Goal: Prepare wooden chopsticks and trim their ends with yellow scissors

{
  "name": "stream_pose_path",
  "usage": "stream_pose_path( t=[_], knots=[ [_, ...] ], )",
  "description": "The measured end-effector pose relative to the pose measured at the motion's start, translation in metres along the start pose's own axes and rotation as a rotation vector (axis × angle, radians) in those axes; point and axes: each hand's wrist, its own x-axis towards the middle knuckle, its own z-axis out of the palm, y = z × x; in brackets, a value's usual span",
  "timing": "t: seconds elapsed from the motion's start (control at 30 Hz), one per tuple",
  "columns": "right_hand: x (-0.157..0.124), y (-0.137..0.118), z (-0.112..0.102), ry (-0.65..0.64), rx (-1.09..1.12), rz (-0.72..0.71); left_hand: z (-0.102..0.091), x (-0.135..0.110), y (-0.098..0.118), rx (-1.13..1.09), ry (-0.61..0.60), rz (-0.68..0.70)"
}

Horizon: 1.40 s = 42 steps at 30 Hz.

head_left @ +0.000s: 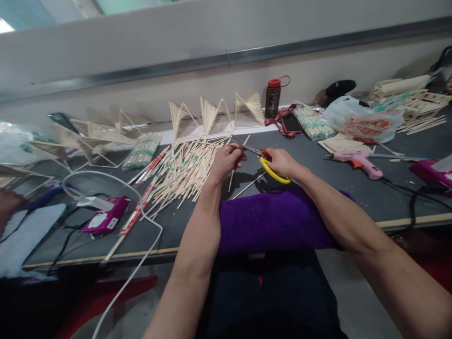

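My right hand is closed on a pair of scissors with yellow handles, their metal blades pointing left toward my other hand. My left hand is closed, thumb and fingers pinched by the blade tips; what it grips is hidden. A thin wooden stick shows just behind its fingers. Beside and behind that hand lies a loose heap of wooden chopsticks. Under my forearms, a purple cloth covers the table's front edge.
Stick models stand along the wall beside a bottle and a phone. A pink glue gun lies right. Left are a purple power box, a white cable and another person's hand.
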Motion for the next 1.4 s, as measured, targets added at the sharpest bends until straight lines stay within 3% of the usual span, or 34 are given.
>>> stream_pose_path(
  t=[0.23,0.5,0.7,0.83,0.9,1.03,1.23,1.4],
  knots=[
    [-0.001,0.0,-0.003,-0.041,0.032,0.02,-0.003,0.001,-0.003,0.056,0.005,-0.027],
    [-0.007,-0.008,-0.012,-0.133,0.099,0.011,0.003,-0.002,0.009,-0.093,0.057,-0.061],
    [-0.007,-0.001,-0.017,0.007,0.006,0.097,-0.007,0.004,0.004,-0.22,0.233,-0.048],
    [-0.001,0.008,-0.018,-0.032,0.079,0.153,-0.007,0.002,0.004,-0.206,0.147,-0.07],
    [0.001,0.014,-0.018,-0.007,-0.028,0.239,-0.004,0.0,0.006,-0.192,0.116,-0.066],
    [0.002,0.029,-0.022,0.018,-0.27,0.332,0.001,-0.001,0.01,-0.146,0.173,-0.037],
    [0.005,0.053,-0.027,-0.088,-0.296,0.398,0.008,-0.002,0.009,-0.08,0.123,-0.035],
    [0.003,0.057,-0.03,-0.185,-0.255,0.373,0.013,-0.003,0.003,0.051,0.086,-0.049]
  ],
)
